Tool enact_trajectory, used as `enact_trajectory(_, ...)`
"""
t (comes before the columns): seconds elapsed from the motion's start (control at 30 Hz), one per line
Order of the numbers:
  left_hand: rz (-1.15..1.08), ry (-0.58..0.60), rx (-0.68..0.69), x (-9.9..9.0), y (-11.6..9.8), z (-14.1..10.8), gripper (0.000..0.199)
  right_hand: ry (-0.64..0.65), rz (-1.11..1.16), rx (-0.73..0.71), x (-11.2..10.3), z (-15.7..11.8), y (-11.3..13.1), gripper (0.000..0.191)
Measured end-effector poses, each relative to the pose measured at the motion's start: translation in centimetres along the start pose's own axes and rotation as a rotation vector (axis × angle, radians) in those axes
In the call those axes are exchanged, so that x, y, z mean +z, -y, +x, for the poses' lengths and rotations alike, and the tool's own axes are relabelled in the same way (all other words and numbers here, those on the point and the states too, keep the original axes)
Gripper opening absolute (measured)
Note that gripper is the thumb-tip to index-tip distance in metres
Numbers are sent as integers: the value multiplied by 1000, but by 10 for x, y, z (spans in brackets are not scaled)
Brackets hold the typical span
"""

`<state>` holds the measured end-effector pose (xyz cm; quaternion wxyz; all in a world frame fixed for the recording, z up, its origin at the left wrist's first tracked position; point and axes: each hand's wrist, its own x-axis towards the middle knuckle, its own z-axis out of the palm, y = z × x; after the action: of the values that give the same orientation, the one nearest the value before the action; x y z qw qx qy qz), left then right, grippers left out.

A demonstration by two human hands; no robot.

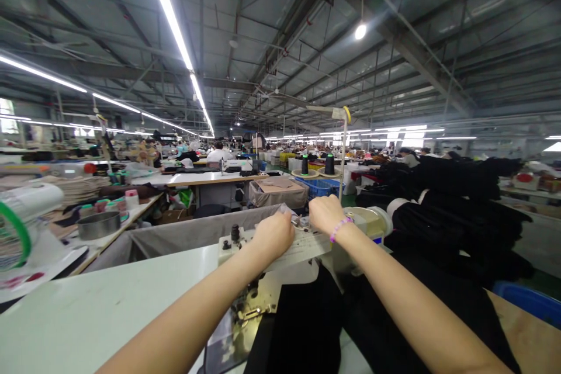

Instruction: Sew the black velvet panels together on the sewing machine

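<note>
Both of my arms reach forward over a cream sewing machine (300, 252). My left hand (276, 236) is closed above the middle of the machine's arm, its fingers pinched together. Close by on the right, my right hand (326, 214) is closed too, at the small metal thread guides (302, 221) on top. Whatever the fingertips hold is too small or hidden to make out. Black cloth (302, 327) lies on the machine bed and table below my forearms. Near the needle end, the metal presser parts (254, 314) show to the left of the cloth.
A thread stand pole (344, 155) rises behind the machine, near black thread cones (330, 165). Dark garments (464, 228) are piled at right. A pale tabletop (109, 304) spreads left, beside a grey cloth trough (175, 239). Another white machine (30, 204) stands far left.
</note>
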<state>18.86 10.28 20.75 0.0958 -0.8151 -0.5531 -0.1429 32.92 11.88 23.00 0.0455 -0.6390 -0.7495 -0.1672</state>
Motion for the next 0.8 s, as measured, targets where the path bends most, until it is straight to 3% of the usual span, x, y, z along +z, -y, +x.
enact_trajectory(0.43,-7,28,2,7,-4,12,29,7,-40,-51,-3,-1,0,34)
enact_trajectory(0.8,-12,10,28,4,-8,12,28,3,-7,-11,-5,-2,-5,35)
